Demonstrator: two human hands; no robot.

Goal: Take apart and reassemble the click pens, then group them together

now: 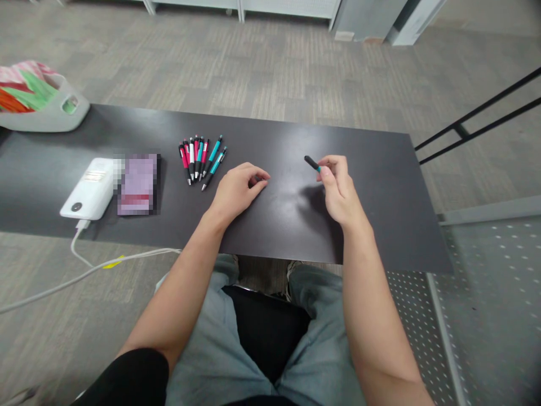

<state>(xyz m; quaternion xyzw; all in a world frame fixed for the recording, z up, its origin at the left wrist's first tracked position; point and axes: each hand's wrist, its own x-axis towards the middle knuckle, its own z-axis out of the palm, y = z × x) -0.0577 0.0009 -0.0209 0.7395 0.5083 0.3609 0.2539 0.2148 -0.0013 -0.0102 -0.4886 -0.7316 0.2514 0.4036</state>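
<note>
My right hand is raised above the right half of the dark table. Its thumb and fingers pinch a pen; the black end points up and left, a bit of teal shows at the fingertips, and the rest is hidden in the hand. My left hand rests on the tabletop, loosely curled, with a gap between thumb and fingers and nothing seen in it. Just left of it lies a group of several pens in pink-red, teal and white with black grips, roughly side by side. A teal pen lies nearest that hand.
A white power bank with a white cable lies on the left, beside a blurred purple packet. At the far left stands a white basket of colourful cloth or bags. A black metal frame is off the right edge.
</note>
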